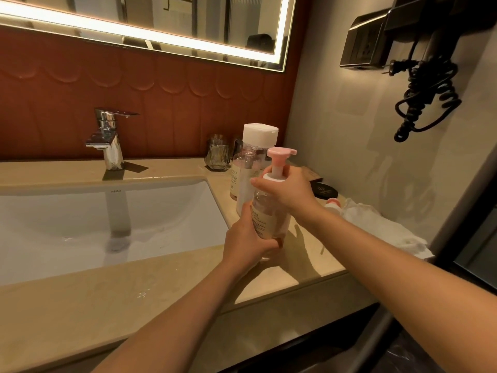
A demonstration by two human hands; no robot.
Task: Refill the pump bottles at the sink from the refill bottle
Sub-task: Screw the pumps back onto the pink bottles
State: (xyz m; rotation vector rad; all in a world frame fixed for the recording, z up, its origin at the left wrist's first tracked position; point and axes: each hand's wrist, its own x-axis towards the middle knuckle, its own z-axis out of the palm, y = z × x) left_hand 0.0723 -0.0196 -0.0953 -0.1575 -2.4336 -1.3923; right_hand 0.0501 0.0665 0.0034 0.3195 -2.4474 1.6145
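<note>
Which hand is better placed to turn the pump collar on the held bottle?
Right. The right hand already wraps the pump collar, while the left hand grips the pump bottle body.

We see a dim, warm room. The light comes from a bright strip around the mirror, which glares white. Below the mirror, the tap shines and throws a dark shadow on the counter. Lines bend near the edges. Everything looks a bit soft.
</note>
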